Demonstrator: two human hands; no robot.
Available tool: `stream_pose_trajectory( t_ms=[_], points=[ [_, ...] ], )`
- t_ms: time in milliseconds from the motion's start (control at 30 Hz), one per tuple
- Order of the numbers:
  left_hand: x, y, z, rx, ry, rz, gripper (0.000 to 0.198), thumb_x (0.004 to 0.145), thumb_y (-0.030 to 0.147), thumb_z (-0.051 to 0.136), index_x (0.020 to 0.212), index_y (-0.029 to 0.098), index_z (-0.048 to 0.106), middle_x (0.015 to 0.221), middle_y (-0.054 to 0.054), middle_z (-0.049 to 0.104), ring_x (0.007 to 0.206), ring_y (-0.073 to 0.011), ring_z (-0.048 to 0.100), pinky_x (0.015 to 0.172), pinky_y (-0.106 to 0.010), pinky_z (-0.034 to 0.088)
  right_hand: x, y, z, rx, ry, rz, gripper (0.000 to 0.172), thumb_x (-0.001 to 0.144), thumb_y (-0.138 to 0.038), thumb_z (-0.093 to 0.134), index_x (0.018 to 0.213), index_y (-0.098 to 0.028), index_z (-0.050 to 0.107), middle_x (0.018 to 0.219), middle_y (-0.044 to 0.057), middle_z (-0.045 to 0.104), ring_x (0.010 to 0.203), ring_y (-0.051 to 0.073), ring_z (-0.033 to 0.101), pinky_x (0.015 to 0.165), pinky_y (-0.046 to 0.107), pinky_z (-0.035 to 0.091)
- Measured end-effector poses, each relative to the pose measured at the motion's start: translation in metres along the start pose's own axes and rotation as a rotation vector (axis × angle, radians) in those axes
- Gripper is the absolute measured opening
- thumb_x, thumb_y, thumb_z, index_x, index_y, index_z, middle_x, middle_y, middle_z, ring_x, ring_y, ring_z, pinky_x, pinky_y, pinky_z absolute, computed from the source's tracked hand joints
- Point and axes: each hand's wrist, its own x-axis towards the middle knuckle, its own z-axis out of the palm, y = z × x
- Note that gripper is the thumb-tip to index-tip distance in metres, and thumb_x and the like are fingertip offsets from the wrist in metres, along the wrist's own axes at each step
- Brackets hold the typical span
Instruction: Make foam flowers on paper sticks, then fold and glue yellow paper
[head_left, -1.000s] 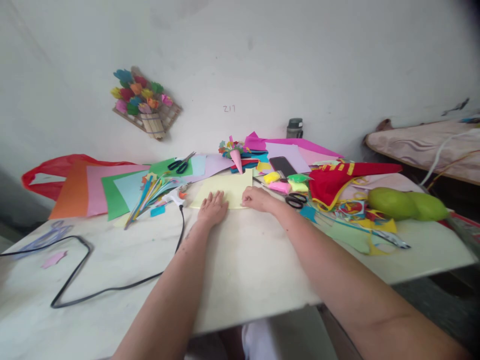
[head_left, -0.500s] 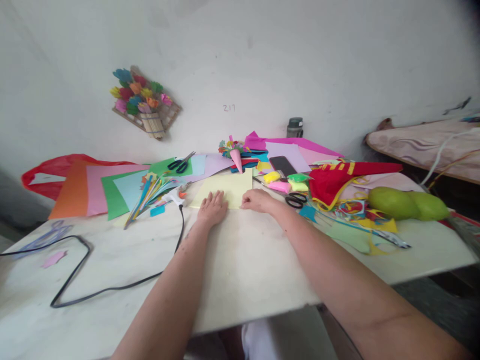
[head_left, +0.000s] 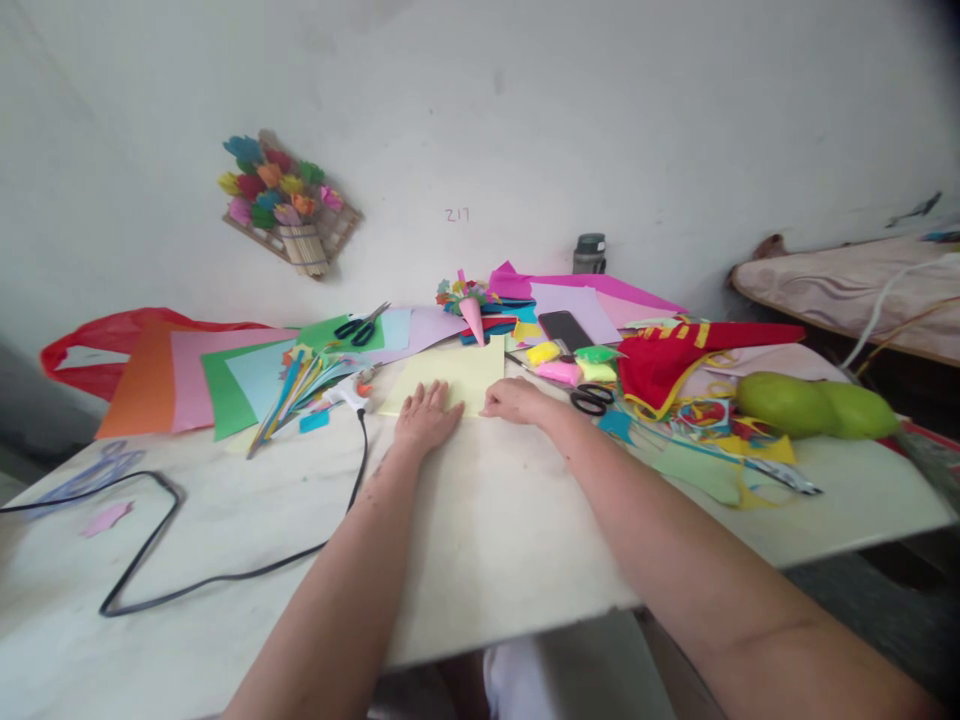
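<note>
A pale yellow sheet of paper (head_left: 457, 370) lies flat on the white table in front of me. My left hand (head_left: 427, 412) rests on its near left part, palm down, fingers stretched out and the thumb pointing right. At the near right corner, my right hand (head_left: 514, 402) has its fingers curled and pressed together on the paper's edge; the fingertips are partly hidden. A white glue gun (head_left: 349, 395) lies left of the sheet. Black-handled scissors (head_left: 592, 400) lie to the right of my right hand, below several bright clay packs (head_left: 559, 373).
Coloured paper sheets (head_left: 191, 380) and paper strips (head_left: 281, 405) cover the left back. A black cord (head_left: 217, 578) runs across the left side. A phone (head_left: 564, 330), a pink paper cone (head_left: 472, 318), red cloth (head_left: 652, 365) and green fruit-like objects (head_left: 787, 405) stand or lie behind and right.
My left thumb has spread slightly to the right along the paper's near edge. My right hand stays at the near right corner with almost no movement.
</note>
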Motion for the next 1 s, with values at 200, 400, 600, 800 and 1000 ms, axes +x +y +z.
stream_pose_trajectory(
  t_ms=[200, 400, 600, 800, 1000],
  points=[
    [-0.001, 0.001, -0.001, 0.0, 0.007, -0.005, 0.066, 0.08, 0.057, 0.018, 0.137, 0.023, 0.023, 0.145, -0.001, 0.018, 0.132, -0.0247, 0.009, 0.105, -0.042, 0.012, 0.001, 0.002, -0.004, -0.048, -0.03, -0.006, 0.024, 0.079, -0.037, 0.051, 0.075, -0.019, 0.066, 0.078, 0.005, 0.068, 0.079, 0.017, 0.06, 0.087, 0.03, 0.031],
    [-0.001, 0.003, -0.001, -0.004, -0.001, -0.021, 0.067, 0.08, 0.057, 0.018, 0.137, 0.022, 0.023, 0.145, 0.0, 0.017, 0.133, -0.0246, 0.008, 0.106, -0.042, 0.01, -0.001, 0.004, -0.004, -0.07, -0.018, -0.042, 0.02, 0.079, -0.035, 0.052, 0.079, -0.021, 0.067, 0.082, 0.004, 0.068, 0.082, 0.016, 0.06, 0.081, 0.025, 0.034],
    [-0.001, 0.003, -0.001, 0.0, -0.001, -0.022, 0.068, 0.08, 0.057, 0.017, 0.138, 0.021, 0.022, 0.145, 0.001, 0.017, 0.133, -0.0238, 0.008, 0.107, -0.04, 0.009, -0.003, 0.006, -0.005, -0.008, -0.014, -0.019, 0.021, 0.076, -0.035, 0.055, 0.08, -0.019, 0.068, 0.083, 0.004, 0.068, 0.079, 0.016, 0.06, 0.069, 0.022, 0.038],
    [-0.002, 0.003, -0.001, 0.005, 0.0, -0.024, 0.068, 0.08, 0.057, 0.017, 0.137, 0.022, 0.022, 0.145, 0.001, 0.017, 0.133, -0.0238, 0.007, 0.107, -0.041, 0.01, -0.011, 0.008, -0.009, 0.069, 0.006, -0.037, 0.017, 0.07, -0.029, 0.059, 0.081, -0.02, 0.069, 0.082, 0.002, 0.069, 0.073, 0.014, 0.059, 0.064, 0.02, 0.038],
    [-0.002, 0.002, -0.002, 0.012, -0.001, -0.018, 0.067, 0.08, 0.057, 0.017, 0.137, 0.021, 0.023, 0.145, 0.0, 0.017, 0.133, -0.0249, 0.008, 0.106, -0.042, 0.01, -0.01, 0.006, -0.009, 0.004, 0.055, -0.04, 0.017, 0.069, -0.029, 0.059, 0.078, -0.02, 0.07, 0.08, 0.003, 0.069, 0.075, 0.015, 0.059, 0.063, 0.021, 0.038]
  ],
)
